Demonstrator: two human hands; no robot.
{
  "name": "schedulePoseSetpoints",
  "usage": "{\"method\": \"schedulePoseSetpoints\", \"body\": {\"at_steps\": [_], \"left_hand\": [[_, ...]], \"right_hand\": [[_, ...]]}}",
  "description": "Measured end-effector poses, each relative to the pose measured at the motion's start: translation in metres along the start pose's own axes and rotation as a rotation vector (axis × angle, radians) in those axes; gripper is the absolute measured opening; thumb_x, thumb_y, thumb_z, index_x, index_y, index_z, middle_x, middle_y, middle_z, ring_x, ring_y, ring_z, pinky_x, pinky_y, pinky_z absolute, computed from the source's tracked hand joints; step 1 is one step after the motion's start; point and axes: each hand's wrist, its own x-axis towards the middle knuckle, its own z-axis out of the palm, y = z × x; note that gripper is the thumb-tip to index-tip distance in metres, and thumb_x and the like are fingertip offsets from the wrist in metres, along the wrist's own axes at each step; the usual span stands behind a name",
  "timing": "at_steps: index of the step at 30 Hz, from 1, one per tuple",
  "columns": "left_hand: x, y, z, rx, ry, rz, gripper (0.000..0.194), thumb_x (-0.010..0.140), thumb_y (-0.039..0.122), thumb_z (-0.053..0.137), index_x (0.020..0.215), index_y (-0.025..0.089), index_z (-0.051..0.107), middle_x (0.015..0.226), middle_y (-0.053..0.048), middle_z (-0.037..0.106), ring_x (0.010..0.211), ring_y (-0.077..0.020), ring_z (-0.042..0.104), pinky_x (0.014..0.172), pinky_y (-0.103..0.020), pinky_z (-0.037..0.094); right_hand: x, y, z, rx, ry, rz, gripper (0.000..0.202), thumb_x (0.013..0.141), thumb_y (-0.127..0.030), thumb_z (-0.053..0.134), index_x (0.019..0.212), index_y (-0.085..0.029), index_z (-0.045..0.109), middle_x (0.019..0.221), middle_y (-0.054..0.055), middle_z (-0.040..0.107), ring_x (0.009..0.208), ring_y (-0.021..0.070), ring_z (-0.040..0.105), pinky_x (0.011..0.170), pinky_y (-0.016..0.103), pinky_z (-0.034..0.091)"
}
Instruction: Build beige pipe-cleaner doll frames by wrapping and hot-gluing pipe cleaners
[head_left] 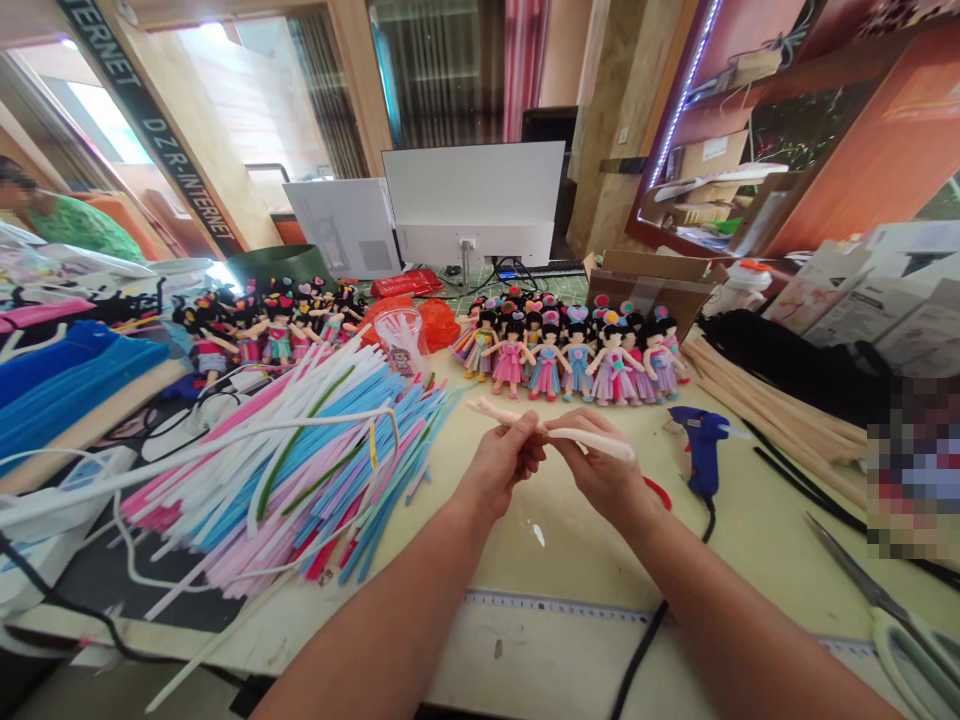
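Note:
Both my hands meet over the middle of the table, closed on a cream-coloured pipe cleaner [592, 440] that looks bent or doubled. My left hand [506, 460] pinches it near its middle, and a twisted end sticks out to the left past the thumb. Just to the right, my right hand [596, 470] grips the same piece, its thicker end lying across the fingers. Part of a red ring-shaped thing [658, 492] shows beside my right wrist. A blue glue gun [701, 450] stands to the right of that hand, its cord running toward the front edge.
A large heap of coloured pipe cleaners [300, 460] lies left. Finished small dolls [577, 360] stand in rows at the back, with more dolls [277, 330] behind the heap. Scissors [892, 610] lie at the right front, near beige pipe cleaners [772, 400]. A monitor [476, 200] stands behind.

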Motion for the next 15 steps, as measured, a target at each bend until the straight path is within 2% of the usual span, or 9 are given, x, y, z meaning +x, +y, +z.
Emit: {"method": "schedulePoseSetpoints", "body": {"at_steps": [4,7,11,15], "left_hand": [[0.0006,0.0019,-0.0007,-0.003,0.033,0.023,0.039,0.061,0.051,0.077,0.063,0.017,0.057,0.056,0.002,0.053,0.048,-0.0069,0.041,0.049,-0.024,0.025],[0.001,0.0012,-0.0012,0.008,0.04,0.089,0.032,0.063,0.045,0.075,0.063,0.018,0.057,0.059,0.002,0.055,0.052,-0.0077,0.043,0.052,-0.024,0.027],[0.0005,-0.0004,-0.0021,0.096,0.02,0.198,0.028,0.069,0.043,0.071,0.065,0.018,0.06,0.064,0.0,0.057,0.058,-0.0103,0.046,0.057,-0.027,0.032],[-0.0023,0.002,-0.0006,0.231,-0.002,0.299,0.032,0.072,0.047,0.069,0.064,0.018,0.062,0.064,-0.001,0.055,0.062,-0.013,0.046,0.061,-0.029,0.035]], "right_hand": [[0.0001,-0.0027,-0.0013,0.03,-0.062,0.034,0.017,0.09,-0.032,0.056,0.085,-0.026,0.072,0.083,0.007,0.069,0.079,0.022,0.063,0.076,0.036,0.049],[0.0002,-0.0032,-0.0007,0.043,-0.049,0.1,0.018,0.089,-0.034,0.057,0.079,-0.026,0.071,0.079,0.005,0.069,0.076,0.0209,0.062,0.074,0.034,0.048],[0.0021,-0.0002,0.0012,0.146,0.011,0.303,0.02,0.081,-0.041,0.066,0.069,-0.024,0.066,0.066,0.002,0.063,0.063,0.0177,0.054,0.063,0.032,0.042],[0.006,-0.0018,0.0008,0.357,0.002,0.513,0.027,0.072,-0.047,0.071,0.066,-0.022,0.063,0.058,0.0,0.057,0.056,0.0148,0.049,0.055,0.03,0.038]]}}
